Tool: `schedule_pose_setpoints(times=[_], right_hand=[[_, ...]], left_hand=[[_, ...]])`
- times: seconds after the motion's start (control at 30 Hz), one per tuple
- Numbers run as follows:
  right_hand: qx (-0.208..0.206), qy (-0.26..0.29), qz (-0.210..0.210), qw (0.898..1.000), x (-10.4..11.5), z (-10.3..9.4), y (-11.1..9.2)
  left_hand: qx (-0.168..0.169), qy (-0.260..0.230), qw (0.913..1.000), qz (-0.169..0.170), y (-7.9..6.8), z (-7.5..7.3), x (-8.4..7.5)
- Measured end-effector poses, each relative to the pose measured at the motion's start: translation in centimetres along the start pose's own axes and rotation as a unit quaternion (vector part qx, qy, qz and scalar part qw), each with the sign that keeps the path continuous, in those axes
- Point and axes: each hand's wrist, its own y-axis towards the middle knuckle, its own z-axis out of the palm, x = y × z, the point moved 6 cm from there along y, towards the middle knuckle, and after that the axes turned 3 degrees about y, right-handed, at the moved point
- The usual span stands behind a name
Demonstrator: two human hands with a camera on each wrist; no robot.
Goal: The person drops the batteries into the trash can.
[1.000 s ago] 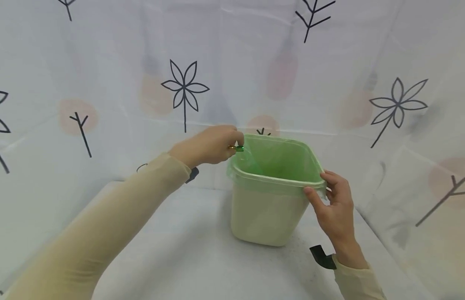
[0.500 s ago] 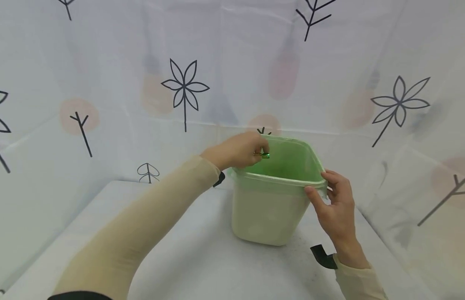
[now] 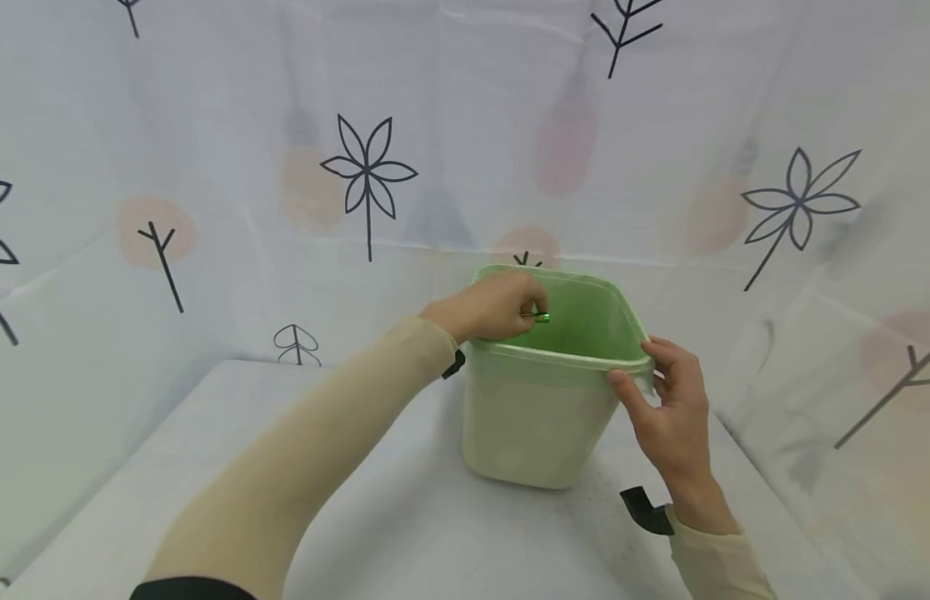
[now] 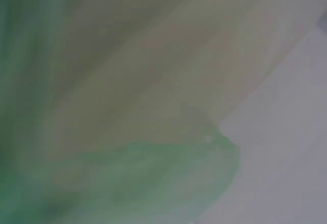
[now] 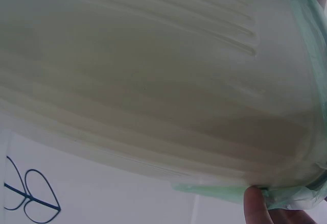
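Observation:
A pale cream bin (image 3: 536, 425) stands on the white surface, tilted slightly. A thin green plastic bag (image 3: 585, 312) lines it and folds over its rim. My left hand (image 3: 495, 307) is over the left part of the bin's opening, its fingers curled down. At the fingertips it pinches a small shiny green and gold thing (image 3: 541, 317), too small to name. My right hand (image 3: 671, 408) grips the bin's right front corner, with the thumb at the front rim and the fingers on the side. The left wrist view is blurred; green plastic (image 4: 148, 183) fills its lower part.
A white surface (image 3: 390, 533) lies under the bin. Behind it hangs a white cloth (image 3: 450, 100) with line-drawn flowers and branches. The right wrist view shows the bin's ribbed outer wall (image 5: 153, 96) from close by.
My left hand has moved right and slightly down, from the bin's left rim to over its opening, with the shiny thing at its fingertips. The right hand stays at the corner.

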Motion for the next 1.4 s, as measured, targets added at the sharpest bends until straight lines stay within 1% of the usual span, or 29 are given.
schedule_pose_setpoints(times=[0.13,0.33,0.43,0.57,0.77,0.93,1.0,1.23,1.4], right_hand=[[-0.001,0.003,0.008,1.000,-0.7,0.0,0.0],[-0.003,-0.005,0.018,1.000,-3.5,-0.3,-0.2],[-0.005,-0.002,0.018,1.000,-4.1,-0.5,-0.3],[-0.009,-0.002,0.019,1.000,-4.3,-0.6,-0.4],[-0.005,-0.006,0.016,1.000,-4.2,-0.5,-0.2],[-0.004,-0.006,0.021,1.000,-4.1,-0.4,-0.2],[-0.005,-0.006,0.021,1.000,-3.7,-0.4,-0.2],[-0.002,-0.003,0.010,1.000,-0.7,0.0,0.0],[0.002,-0.008,0.012,1.000,-0.5,0.1,-0.1]], left_hand=[[-0.003,-0.010,0.9999,-0.006,0.3,0.3,0.2],[-0.001,-0.038,0.9992,-0.016,0.7,1.0,0.4],[0.006,-0.034,0.9992,-0.019,0.8,1.2,0.3],[0.015,-0.024,0.9995,-0.016,0.9,1.3,0.2],[0.019,-0.026,0.9993,-0.021,0.7,1.2,0.2],[0.023,-0.035,0.9987,-0.030,0.4,1.1,0.3],[0.026,-0.039,0.9983,-0.035,0.4,1.1,0.4],[0.027,-0.038,0.9982,-0.038,0.4,1.1,0.5],[0.028,-0.035,0.9983,-0.036,0.3,1.1,0.5]])
